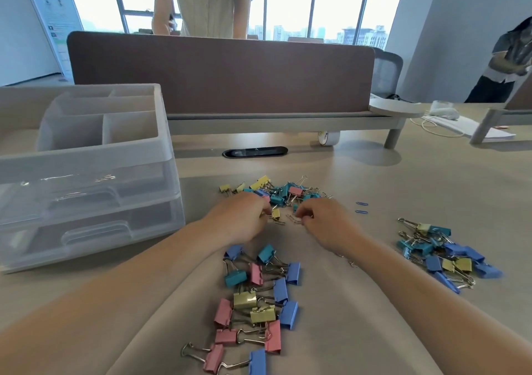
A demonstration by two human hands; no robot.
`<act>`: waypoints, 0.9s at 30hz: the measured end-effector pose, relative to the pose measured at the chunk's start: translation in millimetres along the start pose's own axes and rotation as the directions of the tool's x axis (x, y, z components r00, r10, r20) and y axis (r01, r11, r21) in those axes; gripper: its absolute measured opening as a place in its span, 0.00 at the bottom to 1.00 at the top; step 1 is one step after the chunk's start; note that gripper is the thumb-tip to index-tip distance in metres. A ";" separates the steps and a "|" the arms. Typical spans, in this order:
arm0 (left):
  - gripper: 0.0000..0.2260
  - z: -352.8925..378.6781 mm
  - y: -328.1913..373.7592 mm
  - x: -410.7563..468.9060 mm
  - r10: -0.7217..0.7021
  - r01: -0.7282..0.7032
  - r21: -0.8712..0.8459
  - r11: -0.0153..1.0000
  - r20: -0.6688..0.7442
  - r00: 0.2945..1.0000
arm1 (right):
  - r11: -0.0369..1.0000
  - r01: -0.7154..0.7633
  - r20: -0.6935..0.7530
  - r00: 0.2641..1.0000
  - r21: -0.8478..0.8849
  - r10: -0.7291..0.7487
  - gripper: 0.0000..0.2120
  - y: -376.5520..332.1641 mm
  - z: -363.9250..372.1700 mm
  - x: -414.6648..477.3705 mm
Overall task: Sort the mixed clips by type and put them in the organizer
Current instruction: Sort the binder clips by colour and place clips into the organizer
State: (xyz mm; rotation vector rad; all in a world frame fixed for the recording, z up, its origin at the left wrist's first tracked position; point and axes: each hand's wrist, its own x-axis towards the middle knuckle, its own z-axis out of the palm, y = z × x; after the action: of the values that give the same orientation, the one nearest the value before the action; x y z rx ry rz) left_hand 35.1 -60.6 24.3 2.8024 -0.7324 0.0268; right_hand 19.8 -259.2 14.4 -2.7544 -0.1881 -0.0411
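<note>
You are working both hands into the near edge of the mixed clip heap [283,192], which is lying just above the middle of the frame. Your left hand [239,219] is curling its fingers beside a small yellow binder clip [275,214]; whether it is gripping anything I cannot tell. Your right hand [325,222] is pinching a silver paper clip [296,220] with bent fingertips.

Your forearms are framing a second heap, the large binder clips [256,302], at the bottom centre: two teal, two yellow, and about five each of pink and blue. A third heap, the medium binder clips [443,253], is sitting at the right, well apart from your hands. Two blue paper clips [362,207] are lying side by side between that heap and the mixed one.

The translucent organizer [86,173] is standing at the left with two closed drawers and a divided tray on top.

Behind the heaps, a black cable grommet [254,152] and a roll of tape [328,137] are sitting under the brown divider panel [221,72]. One person [205,3] is standing behind the panel and another person [506,58] is standing at the right edge.
</note>
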 end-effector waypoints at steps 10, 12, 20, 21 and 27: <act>0.14 16.7 5.7 45.6 0.073 -0.088 0.222 0.971 0.074 0.995 | 0.996 -0.042 0.019 0.999 -0.084 0.044 0.10 28.0 0.2 23.5; 0.10 17.2 3.3 47.2 0.075 -0.092 0.250 0.964 0.074 0.994 | 0.996 -0.018 0.024 1.000 -0.084 0.020 0.10 29.0 2.3 25.4; 0.06 22.6 -4.4 43.0 0.085 -0.081 0.325 0.942 0.003 0.996 | 0.998 -0.002 0.028 1.000 -0.059 0.003 0.04 29.2 8.8 28.9; 0.06 23.2 -2.5 42.9 0.096 -0.094 0.317 0.944 0.010 0.995 | 0.998 0.005 0.028 1.000 -0.056 -0.003 0.03 28.8 8.7 27.9; 0.07 22.4 11.1 41.9 0.141 -0.163 0.374 0.913 0.086 0.986 | 0.998 0.051 0.094 0.994 -0.040 -0.047 0.06 30.5 5.2 20.1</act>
State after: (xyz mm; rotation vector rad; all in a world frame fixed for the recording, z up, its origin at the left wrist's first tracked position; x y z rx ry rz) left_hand 65.4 -95.5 8.4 3.1119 -1.0614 0.1306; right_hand 43.9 -282.8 -0.6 -2.7956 -0.2831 0.0715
